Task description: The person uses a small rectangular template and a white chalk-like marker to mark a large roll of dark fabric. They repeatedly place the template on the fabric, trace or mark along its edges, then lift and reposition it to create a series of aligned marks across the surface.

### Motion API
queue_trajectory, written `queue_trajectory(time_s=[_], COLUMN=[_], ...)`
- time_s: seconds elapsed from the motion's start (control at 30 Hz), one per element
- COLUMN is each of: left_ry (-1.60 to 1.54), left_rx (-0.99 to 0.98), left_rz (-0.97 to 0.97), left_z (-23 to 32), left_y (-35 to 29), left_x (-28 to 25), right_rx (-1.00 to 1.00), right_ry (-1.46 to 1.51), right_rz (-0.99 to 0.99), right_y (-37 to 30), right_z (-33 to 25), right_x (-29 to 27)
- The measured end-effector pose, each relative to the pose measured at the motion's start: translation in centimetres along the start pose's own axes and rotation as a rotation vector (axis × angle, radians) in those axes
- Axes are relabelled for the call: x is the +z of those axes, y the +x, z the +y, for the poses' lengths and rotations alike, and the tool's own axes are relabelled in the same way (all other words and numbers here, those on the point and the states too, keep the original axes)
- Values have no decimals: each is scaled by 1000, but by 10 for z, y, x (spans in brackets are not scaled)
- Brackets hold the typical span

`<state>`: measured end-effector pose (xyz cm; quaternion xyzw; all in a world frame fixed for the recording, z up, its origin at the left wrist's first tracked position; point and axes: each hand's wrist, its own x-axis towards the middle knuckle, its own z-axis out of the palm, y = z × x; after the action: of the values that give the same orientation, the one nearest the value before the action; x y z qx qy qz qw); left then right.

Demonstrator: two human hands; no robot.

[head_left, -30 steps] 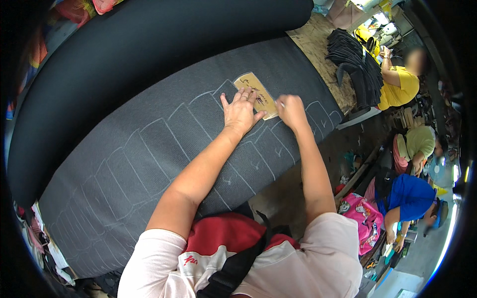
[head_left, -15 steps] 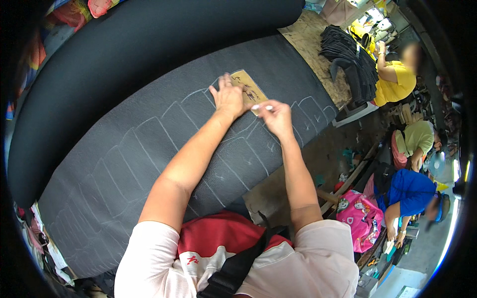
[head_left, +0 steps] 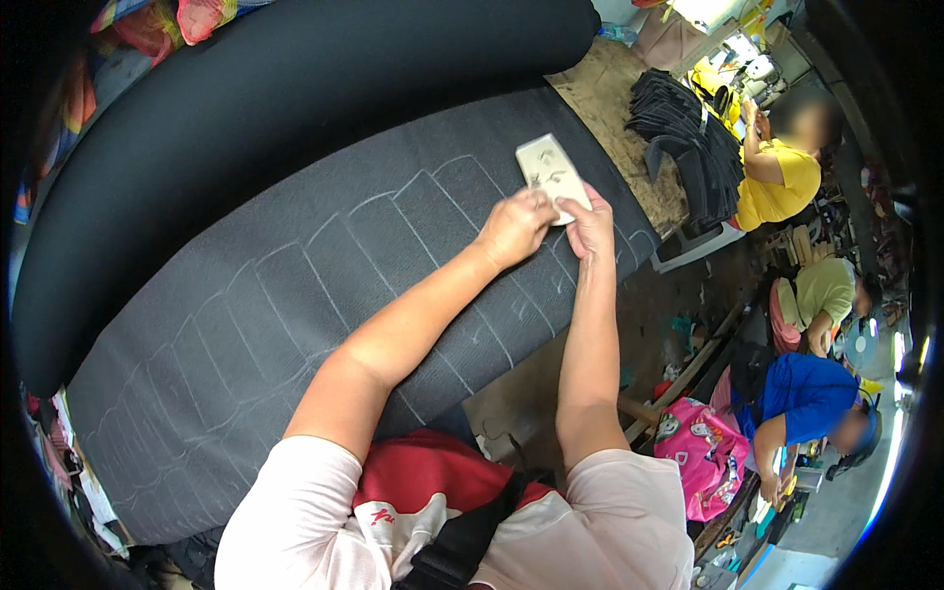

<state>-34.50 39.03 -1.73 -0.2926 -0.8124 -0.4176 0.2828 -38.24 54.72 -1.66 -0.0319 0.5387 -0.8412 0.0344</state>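
Note:
A small pale cardboard template (head_left: 548, 160) with dark handwritten marks is lifted at a tilt over the dark grey fabric (head_left: 197, 413). My right hand (head_left: 590, 228) grips its lower right end, thumb on top. My left hand (head_left: 519, 228), slightly blurred, has its fingers curled at the template's lower left edge. White chalk outlines of rounded-top, roughly rectangular shapes run in rows across the fabric, one of them just left of the template. The white chalk piece cannot be made out; my fingers may hide it.
A thick black fabric roll (head_left: 128, 236) lies along the far side. Stacked black cut pieces (head_left: 678, 118) rest on a wooden board (head_left: 600, 93) at the far right. A pink bag (head_left: 700, 457) and several people sit at the right, one in a yellow shirt (head_left: 784, 172).
The template has come up off the fabric and moved right, its visible face now paler. My right hand has taken hold of it; my left hand has shifted right. A fresh chalk outline shows where it lay.

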Motion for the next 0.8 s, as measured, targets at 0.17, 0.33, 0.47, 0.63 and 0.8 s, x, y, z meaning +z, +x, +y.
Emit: queue_trajectory(time_s=[0.17, 0.33, 0.47, 0.63, 0.8], left_ry=[135, 422, 420, 478, 460], left_rx=[-214, -415, -537, -472, -488], left_rz=[34, -297, -598, -670, -615], left_z=[-14, -28, -32, -35, -31], left_y=[-24, -11, 0, 8, 4], left_x=[9, 8, 4, 2, 3], right_rx=[5, 10, -353, -372, -240], right_ry=[-126, -585, -1277, -989, -1139], right_rz=[-70, -58, 77, 359, 73], right_y=[10, 14, 16, 35, 64], right_z=[14, 25, 16, 12, 18], right_x=[-16, -4, 3, 2, 17])
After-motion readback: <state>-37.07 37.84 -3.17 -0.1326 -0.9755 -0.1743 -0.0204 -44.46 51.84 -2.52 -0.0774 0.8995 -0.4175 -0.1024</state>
